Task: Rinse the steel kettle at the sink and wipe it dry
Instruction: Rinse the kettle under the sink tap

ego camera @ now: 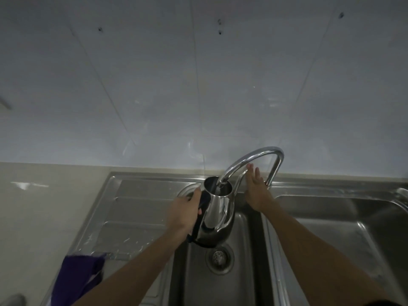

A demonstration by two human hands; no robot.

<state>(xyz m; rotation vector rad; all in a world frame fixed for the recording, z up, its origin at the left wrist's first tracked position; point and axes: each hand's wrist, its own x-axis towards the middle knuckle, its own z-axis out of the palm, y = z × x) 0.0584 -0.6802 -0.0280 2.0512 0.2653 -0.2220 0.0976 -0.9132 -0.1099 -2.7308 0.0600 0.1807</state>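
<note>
L hand (184, 212) curled round kettle handle (199, 214), forearm reaching up from lower left; R hand (257, 191) right of that handle, fingers straight, extended fwd, holding nothing.

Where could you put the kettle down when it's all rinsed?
The ridged drainboard, between the left basin and the purple cloth, shows bare steel. The right basin also looks bare. It is crowded under the faucet, where the left hand holds the kettle and the right hand reaches.

Kettle (217, 214) sits over the left basin (220, 283) under the tap (249, 161) — cloth (77, 277) on the drainboard (132, 208), left
</note>
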